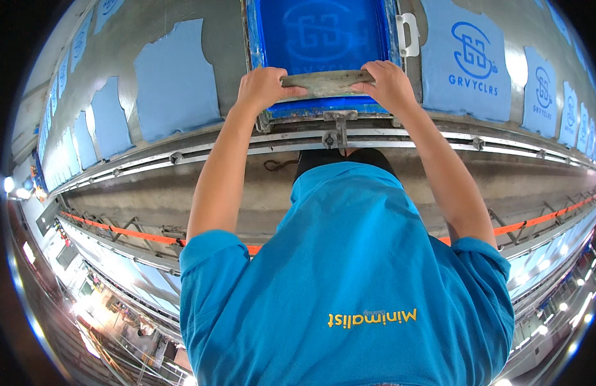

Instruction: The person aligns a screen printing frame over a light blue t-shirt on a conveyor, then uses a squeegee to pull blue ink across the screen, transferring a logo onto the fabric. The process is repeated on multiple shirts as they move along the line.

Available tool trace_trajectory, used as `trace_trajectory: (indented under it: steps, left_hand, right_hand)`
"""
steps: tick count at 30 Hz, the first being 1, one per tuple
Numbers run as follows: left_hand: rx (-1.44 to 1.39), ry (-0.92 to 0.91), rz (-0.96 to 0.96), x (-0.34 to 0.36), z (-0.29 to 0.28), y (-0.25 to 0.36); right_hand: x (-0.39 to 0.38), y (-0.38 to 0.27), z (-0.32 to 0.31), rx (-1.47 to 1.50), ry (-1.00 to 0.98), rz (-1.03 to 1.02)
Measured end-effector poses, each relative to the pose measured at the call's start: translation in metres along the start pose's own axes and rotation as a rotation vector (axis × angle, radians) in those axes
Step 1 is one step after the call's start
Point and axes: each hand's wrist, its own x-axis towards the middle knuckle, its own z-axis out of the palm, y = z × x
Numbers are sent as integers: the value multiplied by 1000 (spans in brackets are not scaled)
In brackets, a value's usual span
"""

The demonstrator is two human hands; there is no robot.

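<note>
My left hand [262, 89] and my right hand [388, 87] grip the two ends of a long grey squeegee [327, 85], fingers wrapped round it. It lies across the near end of a screen frame [252, 38] with deep blue ink [320, 29] on its mesh and a faint design showing there. A white handle [408, 35] is fixed to the frame's right side, and a metal bracket [340, 125] sits at its near edge. What lies under the screen is hidden.
A long grey printing table [227, 38] carries several light blue garment panels, plain at the left [176, 83], printed at the right [462, 96]. A metal rail [433, 139] runs along its near edge. An orange bar [529, 222] and another table stretch behind me.
</note>
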Motion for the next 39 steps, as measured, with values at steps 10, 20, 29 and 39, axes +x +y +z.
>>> trace_trajectory:
  steps: [10, 20, 29, 39]
  left_hand:
    - [-102, -57, 220, 80, -71, -17]
    - [195, 341, 186, 181, -129, -38]
    - [196, 358, 82, 197, -118, -42]
    - [119, 527, 130, 99, -39, -19]
  right_hand:
    - [97, 16, -72, 98, -256, 192]
    - [210, 42, -81, -286, 150, 68]
    - [228, 49, -66, -444, 90, 149]
    - [118, 36, -31, -396, 169, -32]
